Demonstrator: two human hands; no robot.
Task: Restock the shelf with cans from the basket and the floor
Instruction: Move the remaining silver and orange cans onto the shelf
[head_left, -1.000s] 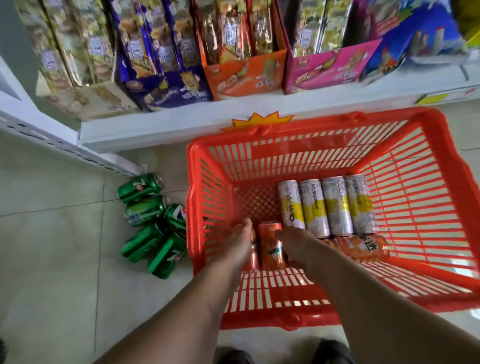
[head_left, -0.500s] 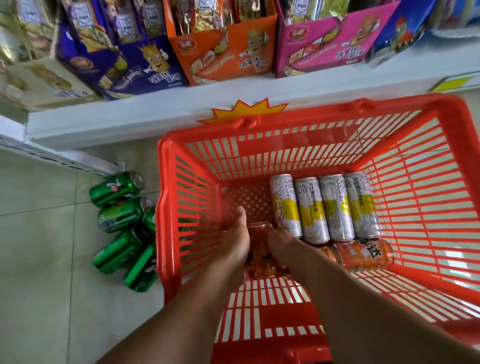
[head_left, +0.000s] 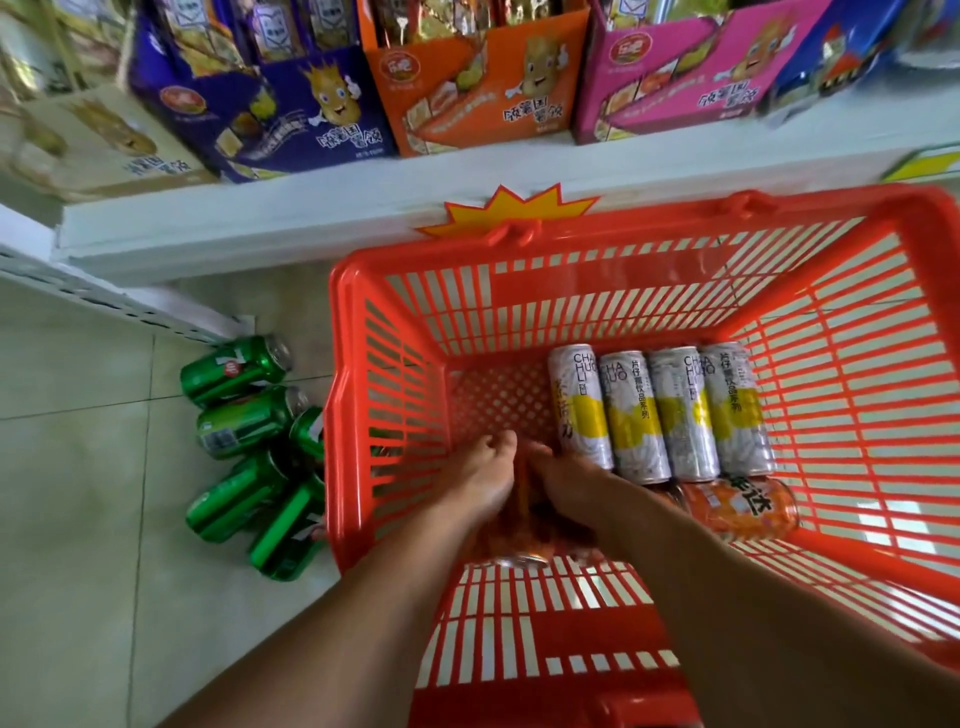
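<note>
Orange cans (head_left: 524, 525) lie low in the red basket (head_left: 857, 415), squeezed between the left hand (head_left: 480, 475) and right hand (head_left: 571, 480). Both hands curl around them. Green cans (head_left: 244, 415) lie on the floor beside the basket.

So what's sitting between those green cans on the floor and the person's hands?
The red basket's slatted left wall stands between the green cans and the left hand. The head view shows it.

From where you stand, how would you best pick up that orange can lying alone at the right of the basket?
Grip the orange can across its round middle, coming down from above: it lies on its side on the basket floor, its top free, white cans against its far side.
</note>
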